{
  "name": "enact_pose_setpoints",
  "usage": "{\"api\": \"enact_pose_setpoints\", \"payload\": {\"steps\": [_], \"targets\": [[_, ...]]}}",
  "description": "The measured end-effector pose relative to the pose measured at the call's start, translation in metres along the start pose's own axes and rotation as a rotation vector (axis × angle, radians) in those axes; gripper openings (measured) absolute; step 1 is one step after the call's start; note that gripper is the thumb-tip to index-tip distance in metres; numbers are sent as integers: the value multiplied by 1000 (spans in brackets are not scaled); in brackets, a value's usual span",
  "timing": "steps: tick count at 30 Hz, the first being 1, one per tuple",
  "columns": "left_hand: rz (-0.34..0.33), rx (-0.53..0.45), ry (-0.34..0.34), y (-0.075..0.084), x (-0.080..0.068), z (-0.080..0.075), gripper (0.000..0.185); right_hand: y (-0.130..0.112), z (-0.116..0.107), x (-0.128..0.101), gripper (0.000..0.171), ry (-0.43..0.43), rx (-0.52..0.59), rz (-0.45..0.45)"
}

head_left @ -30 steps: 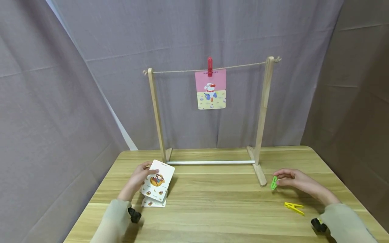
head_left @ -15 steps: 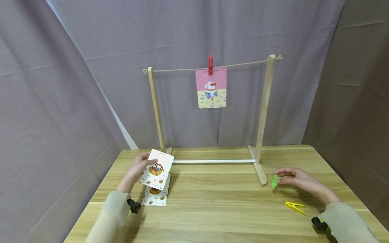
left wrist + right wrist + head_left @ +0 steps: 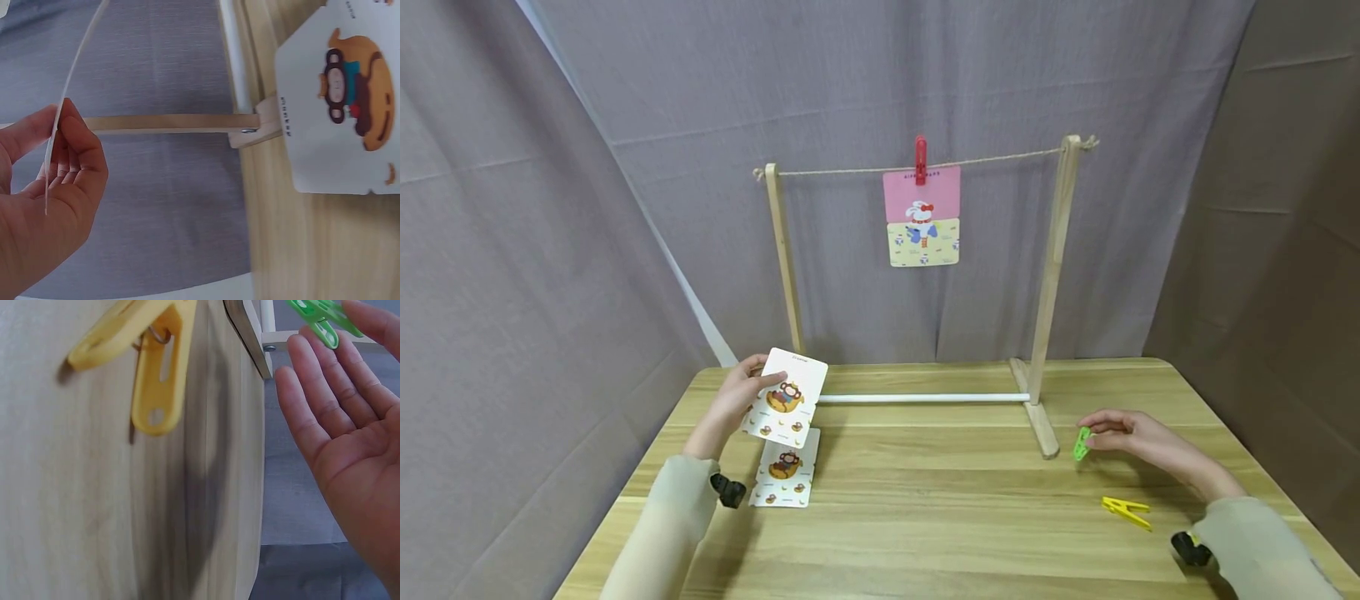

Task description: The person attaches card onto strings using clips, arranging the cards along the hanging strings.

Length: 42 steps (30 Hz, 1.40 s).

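Pinching a white card (image 3: 785, 404) between thumb and fingers, a person's left hand (image 3: 733, 402) is holding it tilted above the table (image 3: 925, 500), just in front of a wooden rack's (image 3: 1051, 275) left post — the card is showing a monkey on a banana. A second monkey card (image 3: 786, 475) is lying flat below, the held card partly covering its upper edge in the head view; from the left wrist, the two are appearing clearly apart. Across the table, the right hand (image 3: 1131, 437) is gripping a green clothespin (image 3: 1082, 444) by the thumb and fingertips, hovering to the right of the rack's right foot. A yellow clothespin (image 3: 1126, 512) is lying on the wood nearby, closer to the person. Overhead, a thin rope (image 3: 850, 172) is stretching between the rack's two posts, and a red clothespin (image 3: 921, 160) is fastening a pink-and-yellow rabbit card (image 3: 922, 218) near its middle. A white rod (image 3: 925, 398) is joining the posts low down — grey curtains (image 3: 700, 167) are hanging behind. Pale sleeves (image 3: 655, 525) are covering both forearms, and small black devices (image 3: 727, 490) are sitting at the wrists.
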<state>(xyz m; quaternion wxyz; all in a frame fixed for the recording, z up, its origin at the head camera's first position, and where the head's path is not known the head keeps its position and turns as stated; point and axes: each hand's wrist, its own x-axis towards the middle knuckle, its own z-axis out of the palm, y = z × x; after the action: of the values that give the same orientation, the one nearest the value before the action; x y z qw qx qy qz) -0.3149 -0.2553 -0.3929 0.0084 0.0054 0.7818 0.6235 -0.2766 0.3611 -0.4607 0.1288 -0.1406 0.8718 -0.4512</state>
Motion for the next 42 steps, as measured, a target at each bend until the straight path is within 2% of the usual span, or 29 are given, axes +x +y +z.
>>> {"api": "enact_pose_setpoints", "payload": {"steps": [11, 23, 29, 37, 42], "targets": [[42, -14, -32, 23, 5, -2, 36, -1, -7, -1, 55, 40, -38, 13], [82, -37, -11, 51, 11, 0, 33, -2, -11, -5, 55, 46, -35, 5], [111, -57, -6, 67, 15, 5, 30, -2, -14, -6, 55, 53, -28, 1], [163, -66, 32, 89, 20, 13, 24, -2, -16, -10, 55, 54, -47, 10], [171, -101, 43, 99, 23, 16, 23, -2, -17, -11, 55, 51, -53, 14]]}}
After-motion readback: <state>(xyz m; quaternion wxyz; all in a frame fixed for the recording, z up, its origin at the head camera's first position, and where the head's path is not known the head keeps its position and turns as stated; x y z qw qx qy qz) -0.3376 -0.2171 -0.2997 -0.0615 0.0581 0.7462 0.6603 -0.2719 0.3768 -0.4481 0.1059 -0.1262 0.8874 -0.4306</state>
